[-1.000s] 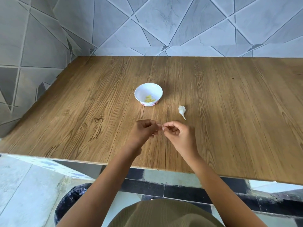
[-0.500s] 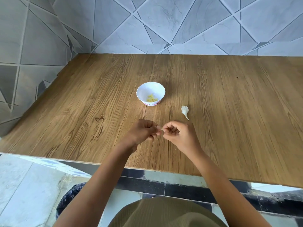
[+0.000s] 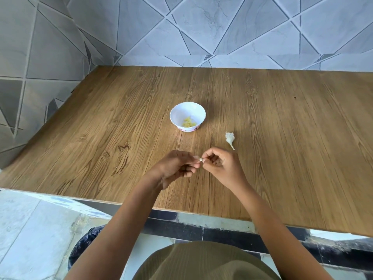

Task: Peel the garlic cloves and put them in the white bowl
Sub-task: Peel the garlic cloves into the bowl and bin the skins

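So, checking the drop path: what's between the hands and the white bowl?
Only bare table, per the head view, between the garlic clove pinched by left hand and right hand and the white bowl.

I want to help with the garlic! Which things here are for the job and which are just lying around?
For the job: garlic clove pinched by the left hand and right hand; white bowl; peeled cloves in it.
Just lying about: papery garlic stalk on the table, apparently a leftover; dark bag below the table edge.
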